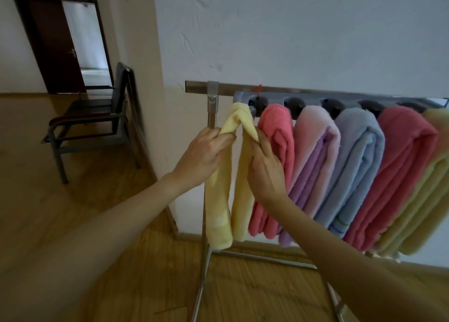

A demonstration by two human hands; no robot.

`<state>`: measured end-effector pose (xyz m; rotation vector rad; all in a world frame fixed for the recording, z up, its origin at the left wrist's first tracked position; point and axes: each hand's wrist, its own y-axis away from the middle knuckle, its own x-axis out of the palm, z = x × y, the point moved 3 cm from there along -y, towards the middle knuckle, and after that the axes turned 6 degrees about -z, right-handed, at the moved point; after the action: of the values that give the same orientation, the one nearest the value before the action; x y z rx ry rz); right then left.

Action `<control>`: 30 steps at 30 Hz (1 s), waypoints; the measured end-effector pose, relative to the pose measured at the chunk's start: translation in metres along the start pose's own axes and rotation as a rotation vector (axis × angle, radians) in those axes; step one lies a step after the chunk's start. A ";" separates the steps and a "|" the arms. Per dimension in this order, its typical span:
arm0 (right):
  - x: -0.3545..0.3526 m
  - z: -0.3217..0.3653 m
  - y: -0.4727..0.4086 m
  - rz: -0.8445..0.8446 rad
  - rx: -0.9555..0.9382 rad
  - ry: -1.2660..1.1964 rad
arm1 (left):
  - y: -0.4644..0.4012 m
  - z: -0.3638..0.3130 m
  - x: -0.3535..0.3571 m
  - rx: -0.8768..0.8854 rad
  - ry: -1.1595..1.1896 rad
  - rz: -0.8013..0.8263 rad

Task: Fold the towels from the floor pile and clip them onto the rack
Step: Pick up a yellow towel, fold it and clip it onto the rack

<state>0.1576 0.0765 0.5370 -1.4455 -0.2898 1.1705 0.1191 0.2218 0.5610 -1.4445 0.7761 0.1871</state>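
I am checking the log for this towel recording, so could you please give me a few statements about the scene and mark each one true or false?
1. Both hands hold the yellow towel at the rack's left end. True: the left hand and the right hand each grip one hanging half.
2. The towel right next to it is blue. False: its neighbour is the coral towel; the blue towel hangs further right.
3. The rack stands in front of a white wall. True.
4. The chair has a towel draped over it. False: no towel shows on it.
5. The door in the background is shut. False: the door stands open.
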 end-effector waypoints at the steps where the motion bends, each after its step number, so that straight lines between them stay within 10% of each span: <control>1: 0.000 -0.001 0.002 -0.007 -0.015 0.000 | 0.002 0.000 0.001 -0.006 0.001 -0.007; 13: 0.016 -0.013 0.032 -0.043 0.105 -0.313 | 0.059 -0.003 0.030 -0.431 0.325 -0.313; 24: 0.059 -0.038 0.084 0.103 0.258 -0.020 | 0.133 0.030 0.120 -0.768 0.299 0.134; 30: 0.072 -0.041 0.105 0.170 0.247 -0.022 | 0.161 0.038 0.134 -0.834 0.115 -0.007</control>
<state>0.1763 0.0765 0.4053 -1.2587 -0.0349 1.3107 0.1427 0.2384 0.3499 -2.2574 0.8257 0.4630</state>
